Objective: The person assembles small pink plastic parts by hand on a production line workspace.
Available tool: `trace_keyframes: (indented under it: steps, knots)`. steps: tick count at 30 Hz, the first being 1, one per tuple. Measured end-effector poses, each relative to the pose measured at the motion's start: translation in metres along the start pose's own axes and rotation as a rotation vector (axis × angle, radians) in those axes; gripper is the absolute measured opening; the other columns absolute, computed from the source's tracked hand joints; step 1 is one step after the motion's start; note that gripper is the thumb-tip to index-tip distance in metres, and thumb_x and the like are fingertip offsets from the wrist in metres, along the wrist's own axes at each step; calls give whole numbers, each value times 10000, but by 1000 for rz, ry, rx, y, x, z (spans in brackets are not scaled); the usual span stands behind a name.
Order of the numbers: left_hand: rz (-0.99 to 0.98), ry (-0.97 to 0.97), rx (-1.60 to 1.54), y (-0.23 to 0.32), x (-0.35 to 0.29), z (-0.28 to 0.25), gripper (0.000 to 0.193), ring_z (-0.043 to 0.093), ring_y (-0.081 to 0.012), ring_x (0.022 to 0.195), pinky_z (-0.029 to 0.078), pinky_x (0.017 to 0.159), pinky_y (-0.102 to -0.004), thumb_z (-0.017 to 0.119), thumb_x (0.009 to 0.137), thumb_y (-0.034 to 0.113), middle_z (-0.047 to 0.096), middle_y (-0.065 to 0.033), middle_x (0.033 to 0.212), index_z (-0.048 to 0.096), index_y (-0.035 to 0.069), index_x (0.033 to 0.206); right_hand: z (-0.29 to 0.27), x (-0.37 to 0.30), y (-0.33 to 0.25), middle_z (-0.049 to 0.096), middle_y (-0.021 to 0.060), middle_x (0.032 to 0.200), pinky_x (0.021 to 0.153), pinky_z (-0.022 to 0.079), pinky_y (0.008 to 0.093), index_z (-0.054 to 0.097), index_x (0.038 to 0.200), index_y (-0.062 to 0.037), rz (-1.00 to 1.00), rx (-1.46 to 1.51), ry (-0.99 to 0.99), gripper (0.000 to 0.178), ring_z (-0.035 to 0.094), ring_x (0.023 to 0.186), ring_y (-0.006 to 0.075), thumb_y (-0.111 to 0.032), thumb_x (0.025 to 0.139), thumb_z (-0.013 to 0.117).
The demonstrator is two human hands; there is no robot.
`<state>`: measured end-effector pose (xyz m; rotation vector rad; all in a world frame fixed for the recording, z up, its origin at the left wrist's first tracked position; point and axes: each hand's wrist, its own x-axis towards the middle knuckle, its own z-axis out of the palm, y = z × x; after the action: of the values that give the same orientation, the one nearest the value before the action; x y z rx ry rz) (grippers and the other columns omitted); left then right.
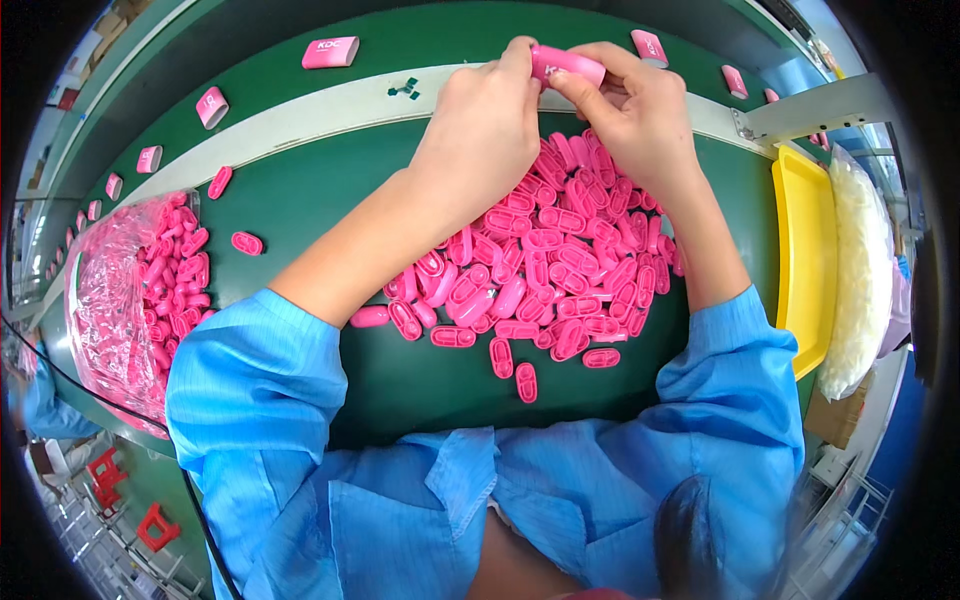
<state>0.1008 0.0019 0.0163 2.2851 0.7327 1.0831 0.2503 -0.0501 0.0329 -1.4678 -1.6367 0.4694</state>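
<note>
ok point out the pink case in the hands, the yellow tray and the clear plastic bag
Pink case [581, 66], head view: on its outer side
Yellow tray [806, 258], head view: middle of its bare surface
Clear plastic bag [108, 290], head view: on its crinkled film

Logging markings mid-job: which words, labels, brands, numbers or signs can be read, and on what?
Printed wording is only located here, not copied.
Pink case between left hand and right hand: white lettering, partly covered.
Large pink-and-white case, upper left: white letters, legible.
Tilted case below it: lettering, seen at an angle.
Upper-right case: small lettering.
Far-left case: too small to read.
</note>
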Motion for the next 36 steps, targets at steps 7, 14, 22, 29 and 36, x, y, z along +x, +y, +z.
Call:
trace_keyframes:
  steps: [7,14,22,29,36]
  knots:
    - [-14,-139,-98,1,12,-7,123,560,-402,636,455,573,-451,487,799,68,560,-240,649,520,-43,837,-15,8,0,618,57,691,518,431,212,612,908,11,198,250,-117,225,530,573,66,-187,802,613]
    - [37,-118,-19,-16,28,-8,184,605,-352,644,484,589,-398,518,805,108,595,-219,671,558,-63,858,-1,14,17,587,16,747,547,418,186,590,963,13,49,194,15,242,503,618,45,-196,841,588]
    - [-314,-177,67,-68,76,-20,327,627,-257,818,476,786,-323,561,745,235,648,-145,863,639,11,969,-60,66,94,609,140,980,825,435,339,597,1045,-41,93,-756,220,420,574,923,293,-388,812,566]
    - [105,-445,146,-67,27,-68,402,502,-251,1007,403,877,-315,586,719,100,508,-122,1088,561,90,1120,-56,53,75,620,161,849,721,476,332,620,892,-22,238,-652,49,313,597,781,296,-312,775,617]
    - [5,-559,32,-34,-1,-65,258,571,-211,841,454,774,-277,660,701,92,574,-91,931,623,41,951,-28,17,3,608,69,908,687,482,225,506,1045,20,252,382,-109,281,583,761,105,-126,821,595]
